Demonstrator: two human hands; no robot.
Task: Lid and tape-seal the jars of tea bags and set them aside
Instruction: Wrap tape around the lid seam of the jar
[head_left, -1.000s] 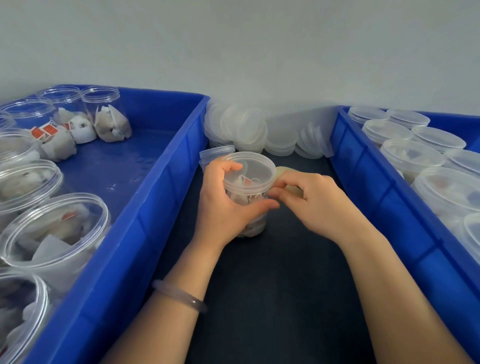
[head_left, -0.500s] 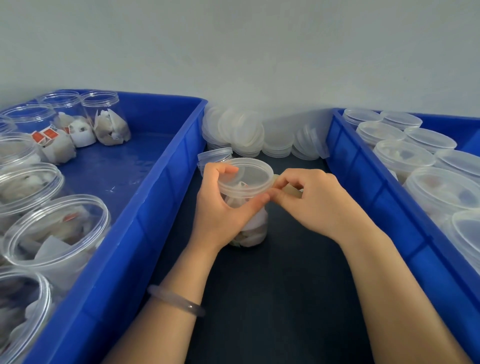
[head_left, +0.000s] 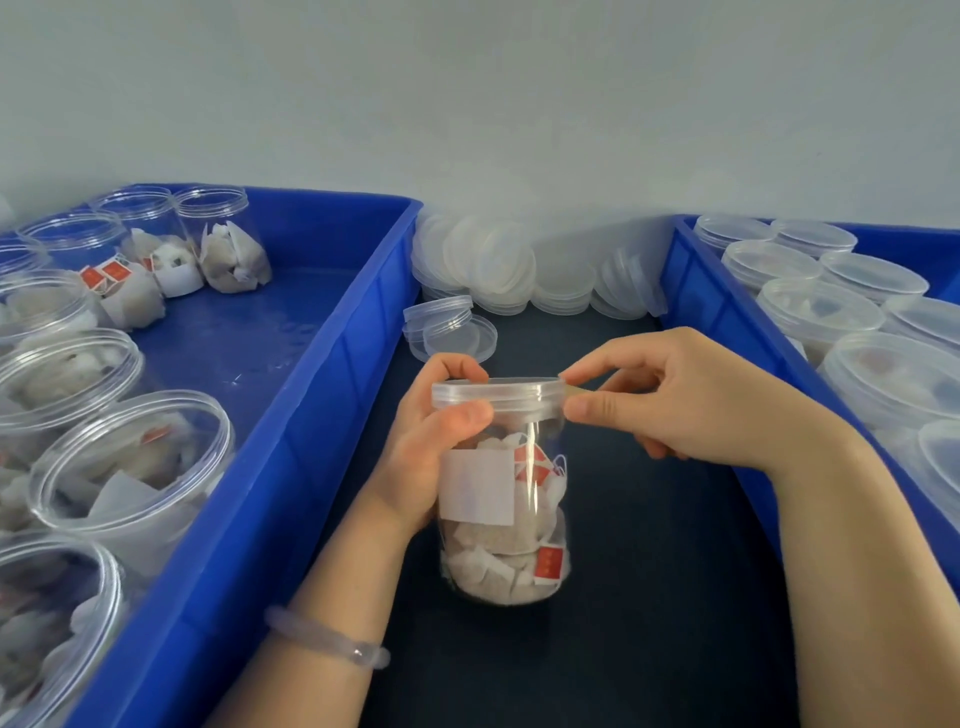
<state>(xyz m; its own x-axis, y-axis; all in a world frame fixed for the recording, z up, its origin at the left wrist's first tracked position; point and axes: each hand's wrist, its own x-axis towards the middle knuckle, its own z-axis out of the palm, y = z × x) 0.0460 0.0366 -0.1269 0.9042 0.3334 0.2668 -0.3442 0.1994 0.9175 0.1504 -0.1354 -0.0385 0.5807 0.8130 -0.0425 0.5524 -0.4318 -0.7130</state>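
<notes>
Dark counter (head_left: 649, 597), pale wall (head_left: 467, 104) behind. Left blue bin (head_left: 311, 426): open jars (head_left: 130, 457) of tea bags. Right blue bin (head_left: 717, 312): lidded jars (head_left: 821, 312). Loose lids (head_left: 498, 265) heaped at rear. Jar (head_left: 501, 519), lidded, upright between bins, left hand (head_left: 431, 447) wrapped round its upper body. Right hand (head_left: 691, 400) pinches tan tape (head_left: 575, 389) at lid rim (head_left: 496, 397).

Pale wall above a dark-topped bench

A plain grey-white wall (head_left: 467, 93) fills the upper part of the view, smooth and evenly lit by soft, diffuse light. At its foot it meets the bench (head_left: 649, 597), whose top is dark and matte, close to black. The top shows as a strip running from the wall toward the viewer between a left blue bin (head_left: 291, 467) and a right blue bin (head_left: 727, 332).
</notes>
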